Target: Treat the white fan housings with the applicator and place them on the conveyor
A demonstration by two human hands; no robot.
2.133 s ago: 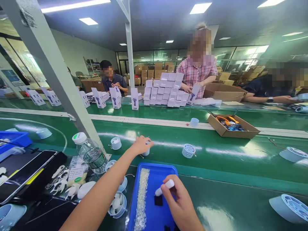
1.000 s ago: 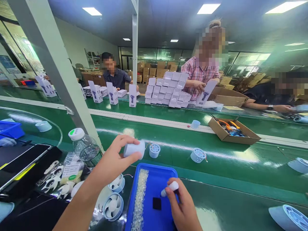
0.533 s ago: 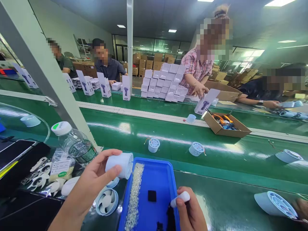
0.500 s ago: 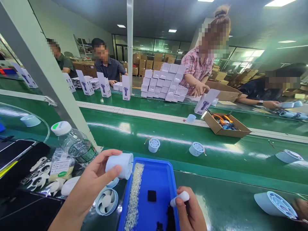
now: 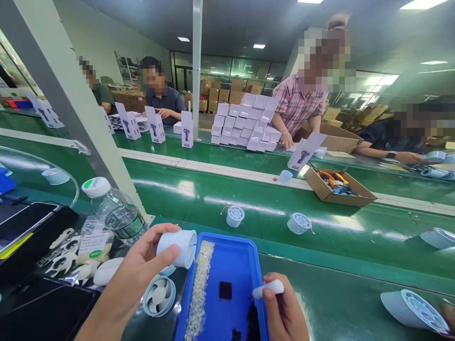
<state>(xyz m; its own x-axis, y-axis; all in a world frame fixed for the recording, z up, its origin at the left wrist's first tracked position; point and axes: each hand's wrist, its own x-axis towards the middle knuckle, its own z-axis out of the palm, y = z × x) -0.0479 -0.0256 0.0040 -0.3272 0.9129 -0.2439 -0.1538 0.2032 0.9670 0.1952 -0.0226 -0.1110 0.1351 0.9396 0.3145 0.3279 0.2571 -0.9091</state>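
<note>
My left hand (image 5: 142, 265) grips a pale blue round fan housing (image 5: 177, 247), lying on its side, just left of a blue tray (image 5: 234, 265). My right hand (image 5: 284, 312) pinches a small white stick-shaped tool (image 5: 269, 288) over the tray's right edge. The tray holds a strip of tiny clear beads (image 5: 199, 289) and small black squares (image 5: 225, 290). A finished fan housing with white blades (image 5: 159, 295) lies under my left wrist.
Two more housings (image 5: 235, 216) (image 5: 299, 223) ride the green belt (image 5: 337, 232) beyond the tray; another (image 5: 414, 309) is at the right. A water bottle (image 5: 112, 210), loose white blades (image 5: 67, 265) and a dark tablet (image 5: 24, 222) sit left. Several people work across at stacked white boxes (image 5: 249, 125); a cardboard box (image 5: 337, 185) holds tools.
My left hand picked a housing off the belt and drew it back beside the tray. The right hand slid from the tray's middle to its right edge with the white tool.
</note>
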